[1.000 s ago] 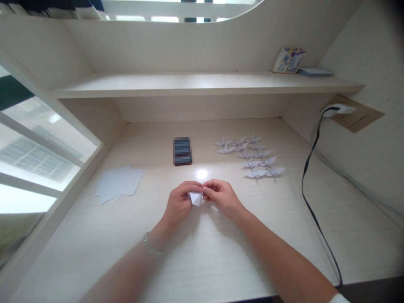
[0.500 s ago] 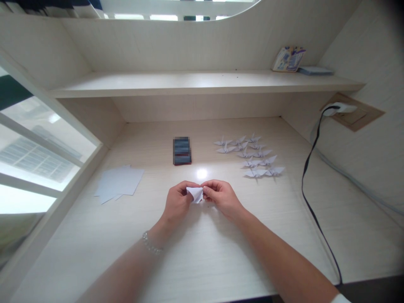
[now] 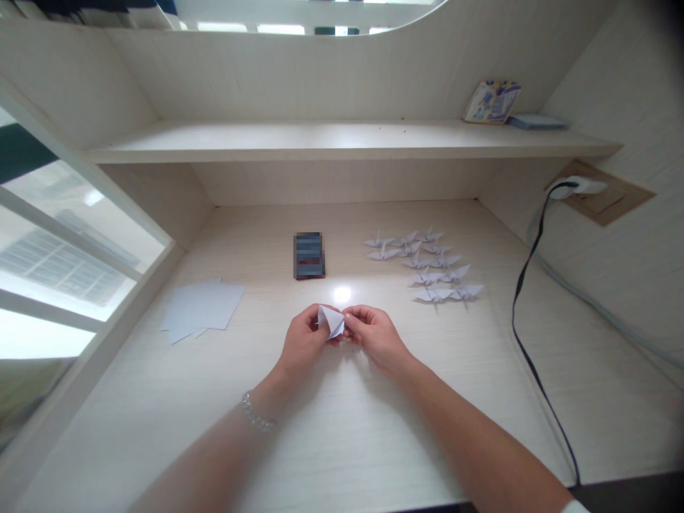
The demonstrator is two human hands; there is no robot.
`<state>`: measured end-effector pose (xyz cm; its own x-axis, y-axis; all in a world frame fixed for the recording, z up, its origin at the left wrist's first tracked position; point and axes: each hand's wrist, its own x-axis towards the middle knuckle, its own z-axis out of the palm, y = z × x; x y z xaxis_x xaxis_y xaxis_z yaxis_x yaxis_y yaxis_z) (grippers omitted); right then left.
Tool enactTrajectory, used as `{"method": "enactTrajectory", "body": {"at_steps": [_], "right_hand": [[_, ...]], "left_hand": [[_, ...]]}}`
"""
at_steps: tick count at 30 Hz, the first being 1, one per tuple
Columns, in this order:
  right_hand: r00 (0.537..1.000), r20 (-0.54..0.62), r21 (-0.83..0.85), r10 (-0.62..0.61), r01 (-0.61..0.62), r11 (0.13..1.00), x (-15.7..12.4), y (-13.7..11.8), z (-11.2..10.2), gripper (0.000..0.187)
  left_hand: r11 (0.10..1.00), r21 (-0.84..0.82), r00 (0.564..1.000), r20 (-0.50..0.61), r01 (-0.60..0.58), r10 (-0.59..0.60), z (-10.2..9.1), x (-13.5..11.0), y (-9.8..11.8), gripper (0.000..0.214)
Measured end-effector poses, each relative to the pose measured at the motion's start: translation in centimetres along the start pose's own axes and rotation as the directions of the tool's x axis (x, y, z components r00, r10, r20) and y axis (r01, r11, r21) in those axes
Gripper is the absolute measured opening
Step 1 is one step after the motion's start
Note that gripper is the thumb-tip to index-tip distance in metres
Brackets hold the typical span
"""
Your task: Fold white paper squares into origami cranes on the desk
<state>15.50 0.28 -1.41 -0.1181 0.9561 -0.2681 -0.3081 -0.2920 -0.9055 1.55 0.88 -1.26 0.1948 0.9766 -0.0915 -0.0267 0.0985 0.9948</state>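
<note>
A small piece of folded white paper (image 3: 332,323) is held up between my two hands, above the middle of the desk. My left hand (image 3: 306,335) is closed on its left side, with the thumb in front. At its right corner, the thumb and fingers of my right hand (image 3: 374,333) pinch the paper. Some of the fingertips are hidden behind it. To the right, farther back, several folded white paper cranes (image 3: 428,262) stand in rows. Loose white paper sheets (image 3: 206,308) lie overlapping at the left.
Beyond my hands lies a dark, pixelated phone-like rectangle (image 3: 308,255). A black cable (image 3: 517,299) runs from the wall socket (image 3: 601,192) down across the desk's right side. A shelf (image 3: 320,135) spans the back, with a colourful packet (image 3: 491,101) on it.
The folded paper has turned and tipped up in my fingers, so a larger pointed face shows. Both hands keep their hold in nearly the same place.
</note>
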Motion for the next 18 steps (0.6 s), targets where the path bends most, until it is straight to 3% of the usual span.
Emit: {"method": "enactTrajectory", "body": {"at_steps": [4, 9, 14, 18], "right_hand": [[0.992, -0.043, -0.204, -0.116, 0.105, 0.973, -0.3, -0.2, 0.0, 0.028], [0.939, 0.035, -0.543, -0.341, 0.304, 0.783, -1.4, -0.5, 0.5, 0.034], [0.915, 0.003, -0.613, -0.403, 0.320, 0.723, -1.1, -0.2, 1.5, 0.018], [0.892, -0.028, -0.714, -0.452, 0.299, 0.634, -0.3, -0.1, 1.6, 0.016]], "left_hand": [[0.993, 0.120, 0.998, -0.064, -0.020, 0.028, -0.3, 0.0, 0.0, 0.020], [0.921, 0.383, 0.976, -0.163, -0.071, 0.143, -0.5, -0.4, 0.2, 0.009], [0.888, 0.440, 0.962, -0.157, -0.133, 0.222, 0.1, -0.6, 0.7, 0.013], [0.879, 0.450, 0.962, -0.134, -0.156, 0.239, 0.2, -0.3, 0.3, 0.015]]}}
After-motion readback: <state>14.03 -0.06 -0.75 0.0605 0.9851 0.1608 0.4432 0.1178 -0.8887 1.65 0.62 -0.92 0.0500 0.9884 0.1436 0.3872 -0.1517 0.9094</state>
